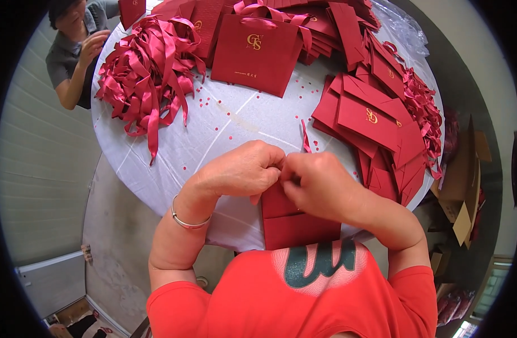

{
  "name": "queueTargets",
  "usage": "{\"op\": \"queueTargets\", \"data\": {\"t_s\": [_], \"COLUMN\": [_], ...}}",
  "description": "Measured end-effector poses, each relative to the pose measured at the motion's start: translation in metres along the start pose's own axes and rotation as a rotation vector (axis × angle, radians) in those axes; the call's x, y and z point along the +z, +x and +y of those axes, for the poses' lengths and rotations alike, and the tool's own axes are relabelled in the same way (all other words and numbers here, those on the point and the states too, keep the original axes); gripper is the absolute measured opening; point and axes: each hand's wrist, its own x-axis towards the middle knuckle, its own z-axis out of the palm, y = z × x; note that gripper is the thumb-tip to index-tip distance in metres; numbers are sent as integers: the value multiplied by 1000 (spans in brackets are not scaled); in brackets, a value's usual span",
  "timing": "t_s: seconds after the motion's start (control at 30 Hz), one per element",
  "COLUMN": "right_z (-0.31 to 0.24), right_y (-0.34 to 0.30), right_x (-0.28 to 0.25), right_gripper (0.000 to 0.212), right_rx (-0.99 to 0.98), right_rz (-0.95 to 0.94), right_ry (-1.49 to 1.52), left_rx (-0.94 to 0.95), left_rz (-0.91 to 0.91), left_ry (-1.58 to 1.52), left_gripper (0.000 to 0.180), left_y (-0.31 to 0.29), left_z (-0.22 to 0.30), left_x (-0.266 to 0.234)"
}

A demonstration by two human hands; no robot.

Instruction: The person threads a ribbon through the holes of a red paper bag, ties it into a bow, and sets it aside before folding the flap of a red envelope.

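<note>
A flat dark red paper bag [295,222] lies at the near edge of the round table [213,135], its lower part over my red shirt. My left hand [244,172] and my right hand [315,180] meet at the bag's top edge, fingers curled and pinching there. A thin red ribbon end [305,138] sticks up just beyond my fingers. What exactly sits between my fingertips is hidden by the knuckles. A silver bangle [188,221] circles my left wrist.
A heap of red ribbons [146,73] lies at the far left. An upright red bag with gold marks [255,53] stands at the back; stacks of flat red bags [377,121] fill the right side. Another person [78,50] sits at the far left. Cardboard boxes [464,186] stand to the right.
</note>
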Motion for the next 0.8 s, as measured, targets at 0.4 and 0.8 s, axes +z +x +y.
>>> {"op": "queueTargets", "data": {"t_s": [0.4, 0.8], "right_z": [29, 45], "right_y": [2, 42], "right_x": [-45, -40], "right_gripper": [21, 37], "right_rx": [125, 61], "right_rz": [-46, -527], "right_ry": [430, 309], "left_rx": [-8, 334], "left_rz": [-20, 121], "left_ry": [67, 393], "left_gripper": [21, 15], "left_y": [-8, -2], "left_z": [6, 5], "left_x": [-3, 18]}}
